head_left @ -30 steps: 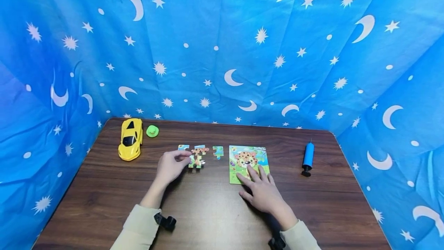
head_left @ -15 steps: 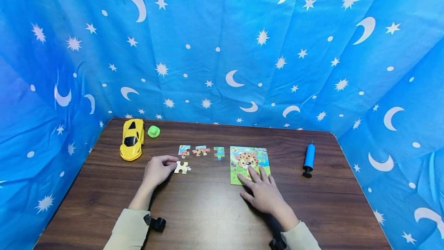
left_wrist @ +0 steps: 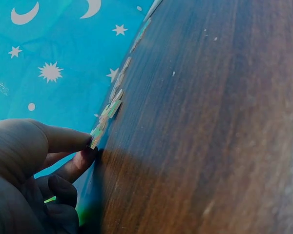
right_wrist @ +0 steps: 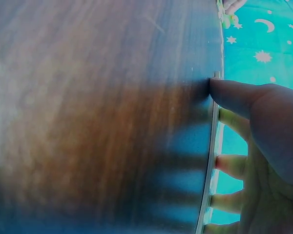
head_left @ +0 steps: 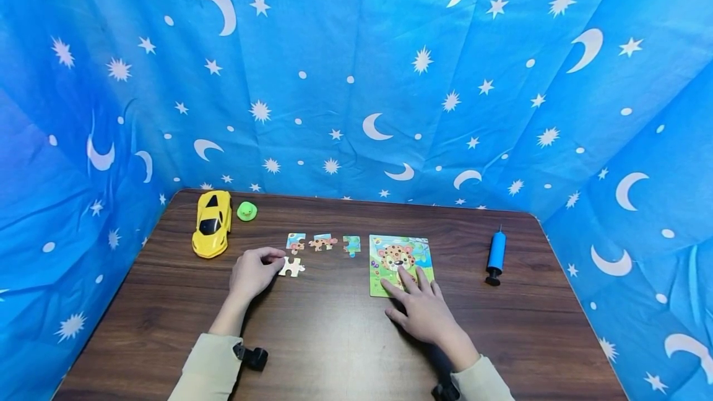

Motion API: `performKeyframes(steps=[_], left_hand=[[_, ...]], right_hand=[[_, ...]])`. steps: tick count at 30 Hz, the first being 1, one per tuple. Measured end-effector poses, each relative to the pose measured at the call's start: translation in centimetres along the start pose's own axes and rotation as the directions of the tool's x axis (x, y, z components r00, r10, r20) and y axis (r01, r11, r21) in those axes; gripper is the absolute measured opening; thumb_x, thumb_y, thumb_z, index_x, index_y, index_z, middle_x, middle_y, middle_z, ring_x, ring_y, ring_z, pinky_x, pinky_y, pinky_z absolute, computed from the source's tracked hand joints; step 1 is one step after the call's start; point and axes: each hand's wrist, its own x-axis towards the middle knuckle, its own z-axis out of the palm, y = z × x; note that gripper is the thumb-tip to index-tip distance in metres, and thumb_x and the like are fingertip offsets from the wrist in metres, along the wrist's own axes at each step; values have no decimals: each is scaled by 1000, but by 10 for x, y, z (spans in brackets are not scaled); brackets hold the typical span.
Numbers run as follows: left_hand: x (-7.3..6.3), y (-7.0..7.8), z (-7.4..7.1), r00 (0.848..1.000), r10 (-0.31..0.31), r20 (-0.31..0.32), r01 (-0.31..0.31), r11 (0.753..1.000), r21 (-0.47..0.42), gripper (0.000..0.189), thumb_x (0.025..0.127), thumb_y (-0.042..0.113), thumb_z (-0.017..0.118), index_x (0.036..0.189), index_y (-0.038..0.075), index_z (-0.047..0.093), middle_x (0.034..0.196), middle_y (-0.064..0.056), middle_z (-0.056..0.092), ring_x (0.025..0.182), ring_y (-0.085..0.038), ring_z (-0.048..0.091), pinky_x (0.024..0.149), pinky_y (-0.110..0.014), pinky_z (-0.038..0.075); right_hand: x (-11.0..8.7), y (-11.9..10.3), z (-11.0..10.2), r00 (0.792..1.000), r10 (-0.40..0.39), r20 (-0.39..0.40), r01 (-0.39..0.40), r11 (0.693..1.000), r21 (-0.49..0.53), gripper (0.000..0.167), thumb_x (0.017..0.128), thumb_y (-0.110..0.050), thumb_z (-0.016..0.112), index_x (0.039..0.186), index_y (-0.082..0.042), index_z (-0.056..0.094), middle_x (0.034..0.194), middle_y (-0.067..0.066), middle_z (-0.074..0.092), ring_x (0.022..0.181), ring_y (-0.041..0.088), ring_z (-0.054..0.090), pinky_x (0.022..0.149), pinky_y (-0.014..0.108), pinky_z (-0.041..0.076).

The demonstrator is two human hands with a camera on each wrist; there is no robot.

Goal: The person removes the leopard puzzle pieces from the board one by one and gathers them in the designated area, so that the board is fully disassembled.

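In the head view my left hand [head_left: 253, 274] pinches the left edge of a jigsaw piece [head_left: 292, 267] between thumb and forefinger; the left wrist view shows the same pinch on the piece's edge [left_wrist: 98, 130]. Just behind it lie three more jigsaw pieces in a loose row: a blue one with spots [head_left: 296, 241], a brown spotted one [head_left: 323, 242] and a blue-green one [head_left: 351, 245]. My right hand [head_left: 423, 311] rests with spread fingers on a square leopard puzzle board [head_left: 384, 252], covering its lower right part. In the right wrist view the thumb [right_wrist: 234, 95] is at the board's edge.
A yellow toy car [head_left: 211, 224] and a small green rubber duck [head_left: 247, 211] stand at the back left of the dark wooden table [head_left: 334, 339]. A blue hand pump [head_left: 496, 255] lies at the right. Blue curtains [head_left: 345, 104] with moons and stars enclose the table's back and sides.
My left hand has moved left and nearer with the pinched piece, away from the other pieces. In the last half second the piece has tilted slightly. The right hand stays on the board.
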Motion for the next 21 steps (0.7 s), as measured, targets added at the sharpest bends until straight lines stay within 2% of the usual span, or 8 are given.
performKeyframes(steps=[12,17,21], left_hand=[[-2,6,2,999,21,-42,-21,1000,-7,12,93,28,78,102,21,82,86,7,73,75,-17,63,65,-39,45],[-4,20,3,997,68,-48,-69,997,-32,13,94,27,78,104,20,81,87,6,73,65,-16,57,59,-37,41],[-5,38,9,991,127,-36,-129,989,-67,12,94,24,78,104,19,82,87,6,74,54,-15,49,52,-35,36]], right_hand=[[-1,0,0,1000,5,6,-5,1000,0,57,102,-52,61,156,-35,49,167,13,30,151,53,20,111,74,24],[-2,0,0,1000,2,-3,-2,1000,8,57,102,-51,60,156,-35,49,168,12,29,152,52,18,111,74,23],[-5,1,-1,1000,-4,-18,4,1000,19,59,102,-52,61,156,-33,49,168,13,29,152,51,18,111,74,23]])
